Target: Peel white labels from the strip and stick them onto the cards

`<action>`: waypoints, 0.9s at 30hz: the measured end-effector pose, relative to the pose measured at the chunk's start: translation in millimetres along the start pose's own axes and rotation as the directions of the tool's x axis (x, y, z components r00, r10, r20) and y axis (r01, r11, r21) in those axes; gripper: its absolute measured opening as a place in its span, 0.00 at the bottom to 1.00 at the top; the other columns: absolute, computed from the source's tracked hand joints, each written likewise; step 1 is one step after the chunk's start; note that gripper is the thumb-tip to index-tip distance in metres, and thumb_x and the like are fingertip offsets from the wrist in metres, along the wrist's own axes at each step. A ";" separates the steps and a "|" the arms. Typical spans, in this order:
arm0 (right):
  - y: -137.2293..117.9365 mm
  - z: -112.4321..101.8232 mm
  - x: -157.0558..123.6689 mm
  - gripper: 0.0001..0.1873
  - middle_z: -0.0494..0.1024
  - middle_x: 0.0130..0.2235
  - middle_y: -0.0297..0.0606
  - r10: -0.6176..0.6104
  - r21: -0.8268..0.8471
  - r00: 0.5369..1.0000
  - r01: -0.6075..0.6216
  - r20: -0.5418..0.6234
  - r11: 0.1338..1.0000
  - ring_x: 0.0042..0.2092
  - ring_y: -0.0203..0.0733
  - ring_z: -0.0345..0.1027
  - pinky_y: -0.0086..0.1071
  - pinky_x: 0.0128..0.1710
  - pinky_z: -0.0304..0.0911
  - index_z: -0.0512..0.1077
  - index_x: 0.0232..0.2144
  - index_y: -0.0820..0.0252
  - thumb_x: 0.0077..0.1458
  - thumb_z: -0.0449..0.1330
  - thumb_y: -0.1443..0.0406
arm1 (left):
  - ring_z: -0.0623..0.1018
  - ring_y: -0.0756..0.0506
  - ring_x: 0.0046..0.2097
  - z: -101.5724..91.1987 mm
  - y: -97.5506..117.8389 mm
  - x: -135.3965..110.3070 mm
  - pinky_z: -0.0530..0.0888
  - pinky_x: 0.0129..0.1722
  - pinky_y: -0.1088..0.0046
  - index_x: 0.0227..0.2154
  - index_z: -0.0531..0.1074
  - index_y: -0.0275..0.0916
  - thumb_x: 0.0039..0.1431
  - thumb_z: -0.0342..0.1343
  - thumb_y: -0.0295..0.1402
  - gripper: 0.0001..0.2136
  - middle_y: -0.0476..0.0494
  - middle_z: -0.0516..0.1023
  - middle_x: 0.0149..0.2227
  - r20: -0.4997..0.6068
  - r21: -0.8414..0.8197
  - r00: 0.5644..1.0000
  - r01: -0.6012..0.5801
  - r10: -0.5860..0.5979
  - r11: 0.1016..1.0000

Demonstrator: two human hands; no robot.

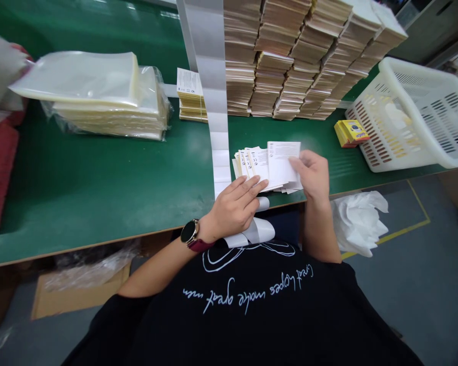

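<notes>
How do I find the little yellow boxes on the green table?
Start at the white plastic basket on the right of the green workbench. Right beside it sits a small stack of yellow boxes, brighter than anything else on the bench.

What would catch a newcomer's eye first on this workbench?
The tall rows of tan-edged card stacks along the far side of the green workbench stand out first. At the middle, the left hand and right hand are on small printed white sheets, beside a long white paper strip. A white plastic basket sits at the right.
</notes>
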State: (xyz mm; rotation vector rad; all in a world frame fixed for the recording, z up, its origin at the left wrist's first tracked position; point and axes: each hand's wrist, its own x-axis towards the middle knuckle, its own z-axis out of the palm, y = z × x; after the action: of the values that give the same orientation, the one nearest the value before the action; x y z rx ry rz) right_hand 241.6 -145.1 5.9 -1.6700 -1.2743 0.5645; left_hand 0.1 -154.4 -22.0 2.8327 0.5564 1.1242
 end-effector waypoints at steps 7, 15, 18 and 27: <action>20.1 -34.3 -14.7 0.12 0.75 0.41 0.40 -0.066 -0.630 0.984 -0.056 -0.167 0.774 0.48 0.52 0.64 0.52 0.50 0.57 0.69 0.32 0.57 0.46 0.62 0.58 | 0.75 0.40 0.54 -2.4 -1.6 0.5 0.74 0.54 0.56 0.31 0.70 0.35 0.57 0.54 0.26 0.01 0.38 0.78 0.47 -0.134 -0.018 0.990 -0.039 0.036 0.999; -32.8 -4.7 -96.8 0.08 0.76 0.36 0.35 -0.410 0.101 0.894 0.397 0.183 0.912 0.42 0.43 0.71 0.44 0.45 0.67 0.70 0.38 0.51 0.53 0.62 0.66 | 0.76 0.44 0.45 -8.1 3.3 3.7 0.76 0.43 0.62 0.26 0.67 0.39 0.61 0.50 0.31 0.08 0.45 0.79 0.35 -0.236 -0.201 0.963 0.081 -0.129 0.976; -34.0 1.7 -100.9 0.06 0.74 0.31 0.33 -0.433 0.181 0.884 0.404 0.176 0.897 0.37 0.41 0.70 0.43 0.40 0.68 0.70 0.34 0.51 0.54 0.61 0.69 | 0.76 0.45 0.43 -11.6 9.1 6.1 0.75 0.42 0.64 0.26 0.68 0.39 0.61 0.49 0.29 0.08 0.46 0.78 0.34 -0.211 -0.232 0.957 0.149 -0.199 0.961; -31.3 11.1 -96.8 0.08 0.73 0.31 0.33 -0.480 0.231 0.864 0.442 0.152 0.867 0.36 0.40 0.68 0.42 0.40 0.66 0.71 0.33 0.53 0.52 0.61 0.72 | 0.74 0.48 0.36 -19.0 19.3 11.6 0.73 0.37 0.68 0.26 0.68 0.39 0.64 0.45 0.28 0.11 0.46 0.75 0.28 -0.154 -0.325 0.913 0.314 -0.377 0.892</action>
State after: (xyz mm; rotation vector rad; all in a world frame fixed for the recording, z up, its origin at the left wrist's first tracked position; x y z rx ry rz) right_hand 182.9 -228.7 11.6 -1.1094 -1.6539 0.5486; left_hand 1.1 -170.1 2.9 2.2606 0.7973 1.3163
